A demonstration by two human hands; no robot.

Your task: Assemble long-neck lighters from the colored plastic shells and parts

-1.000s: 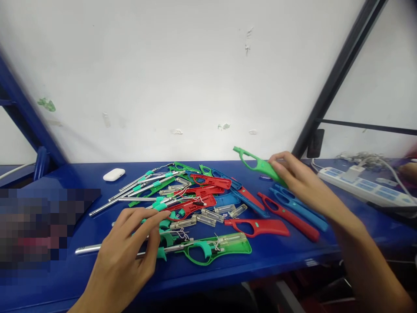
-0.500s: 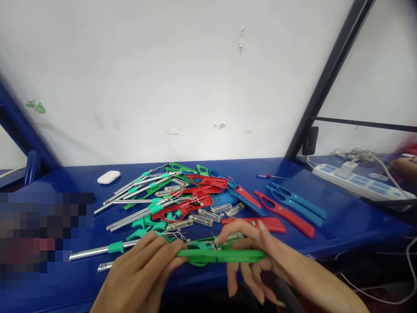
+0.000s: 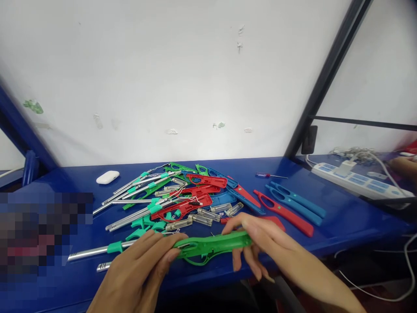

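Observation:
Over the table's front edge, a green lighter casing (image 3: 215, 246) lies level between my two hands, its trigger loop hanging below. My left hand (image 3: 138, 265) is closed on the left end, thumb and fingers pinching it. A metal tube with a teal collar (image 3: 114, 247) shows to the left of that hand; I cannot tell whether it joins the casing. My right hand (image 3: 260, 243) grips the right end, thumb and forefinger on top, other fingers curled beneath. Behind the hands are clear fuel tanks (image 3: 200, 219), red casing halves (image 3: 182, 208) and silver lighter tubes (image 3: 137, 217).
On the blue table (image 3: 228, 278), closed red (image 3: 289, 214) and blue lighter handles (image 3: 301, 204) lie at the right. Beyond them are a screwdriver (image 3: 272, 175) and a power strip (image 3: 358, 180). A white earphone case (image 3: 107, 177) sits back left. A person's hand (image 3: 404, 165) shows far right.
The green casing has rolled from edge-on so its broad side now faces me. My right hand has shifted slightly, covering the red handle behind it more. My left hand keeps its hold.

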